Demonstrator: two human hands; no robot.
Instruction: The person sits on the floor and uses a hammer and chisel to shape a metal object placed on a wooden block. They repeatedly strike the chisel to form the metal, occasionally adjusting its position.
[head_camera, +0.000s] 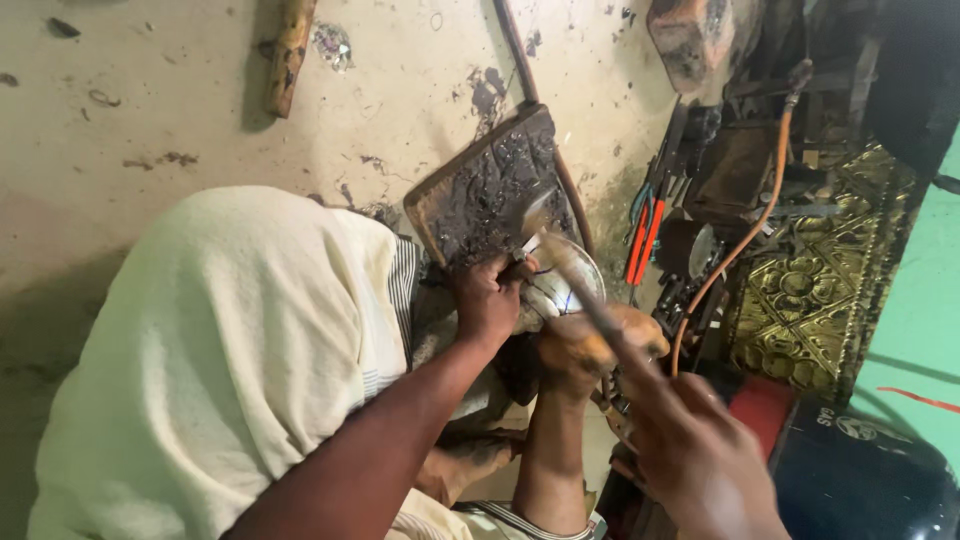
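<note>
Right hand (700, 455), lower right, grips a hammer (580, 290); left hand (487, 298) at centre pinches a punch (524, 262) on a metal bowl (560, 285).

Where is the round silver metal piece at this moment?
In the head view the round silver metal piece sits just right of centre, pinned by the left hand against a dark slab, with the right hand below it.

The hammer (575, 285) is blurred by motion, so its head beyond the fingers of the right hand (700, 455) is hard to make out. The left hand (487, 297) covers part of the round metal piece (565, 285); what its fingertips pinch is too small to tell. The bottom edge cuts off both arms.
</note>
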